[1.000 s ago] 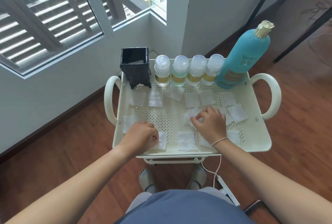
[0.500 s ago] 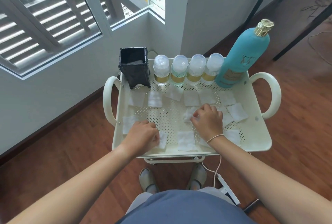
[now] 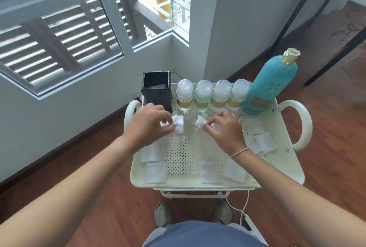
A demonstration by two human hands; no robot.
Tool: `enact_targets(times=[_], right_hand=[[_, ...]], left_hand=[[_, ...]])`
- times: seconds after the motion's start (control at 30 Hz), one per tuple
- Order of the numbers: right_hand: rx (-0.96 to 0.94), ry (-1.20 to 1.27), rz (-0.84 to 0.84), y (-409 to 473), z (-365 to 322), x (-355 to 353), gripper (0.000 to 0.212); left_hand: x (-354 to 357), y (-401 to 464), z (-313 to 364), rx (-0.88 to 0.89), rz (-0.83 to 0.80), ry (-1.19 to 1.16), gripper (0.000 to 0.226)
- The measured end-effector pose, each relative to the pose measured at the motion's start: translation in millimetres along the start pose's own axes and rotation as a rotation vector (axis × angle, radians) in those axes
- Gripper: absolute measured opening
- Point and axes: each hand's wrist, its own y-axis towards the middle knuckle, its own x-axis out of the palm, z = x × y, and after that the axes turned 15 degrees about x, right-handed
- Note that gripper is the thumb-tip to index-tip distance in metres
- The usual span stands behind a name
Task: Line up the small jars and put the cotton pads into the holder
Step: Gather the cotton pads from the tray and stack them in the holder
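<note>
Several small clear jars [image 3: 213, 96] with gold bands stand in a row along the back of the cream perforated tray [image 3: 184, 153]. A black square holder [image 3: 157, 90] stands at the back left, beside the jars. My left hand [image 3: 150, 126] pinches a white cotton pad [image 3: 178, 125] just in front of the holder. My right hand [image 3: 225, 128] pinches another crumpled cotton pad [image 3: 200, 122] below the jars. Several more pads lie flat on the tray, at the front [image 3: 209, 172], the left [image 3: 155, 172] and the right [image 3: 264, 141].
A tall teal bottle [image 3: 271, 84] with a gold cap stands at the tray's back right. The tray has loop handles [image 3: 303, 126] on both sides. Walls and a window close in behind; wooden floor lies around, with a white cable [image 3: 242, 210] below.
Both hands have lifted from the tray's front toward the back, each now holding a cotton pad. The camera has also shifted.
</note>
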Motion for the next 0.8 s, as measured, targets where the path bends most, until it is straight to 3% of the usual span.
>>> enact_targets(times=[0.23,0.57,0.8], right_hand=[[-0.116,0.14,0.026,27,-57,-26,0.011],[-0.223,0.155,0.031,67,-113,-32,0.012],[-0.259,0.039,-0.022,95,-138,-14,0.013]], left_hand=[[-64,55,-43,-0.056,0.132,0.113,0.022],[-43,85,-79,-0.099,-0.074,0.214,0.021],[-50,87,-85,-0.115,-0.165,0.111,0.013]])
